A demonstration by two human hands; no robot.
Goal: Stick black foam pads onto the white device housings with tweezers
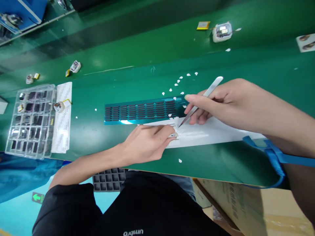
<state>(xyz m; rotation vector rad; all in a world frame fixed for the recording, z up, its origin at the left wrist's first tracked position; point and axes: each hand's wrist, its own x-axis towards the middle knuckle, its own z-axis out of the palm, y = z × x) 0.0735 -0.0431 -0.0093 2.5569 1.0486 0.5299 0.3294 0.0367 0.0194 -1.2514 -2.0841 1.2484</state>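
Head view: clear tray (pixel 11 144) of small dark parts (pixel 29 106)

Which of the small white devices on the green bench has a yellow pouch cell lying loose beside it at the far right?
The far-right white device, above the right hand: its yellow cell lies to its left. The others sit far left near the clear tray.

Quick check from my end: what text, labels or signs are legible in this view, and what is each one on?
"umbro", seen upside down, on the black garment at the bottom edge.
A green arrow sign on the floor at lower left: a symbol only, no words legible.
Print on the cardboard box: too blurred to read.
Print on the white sheet by the tweezers tip: too small to read.
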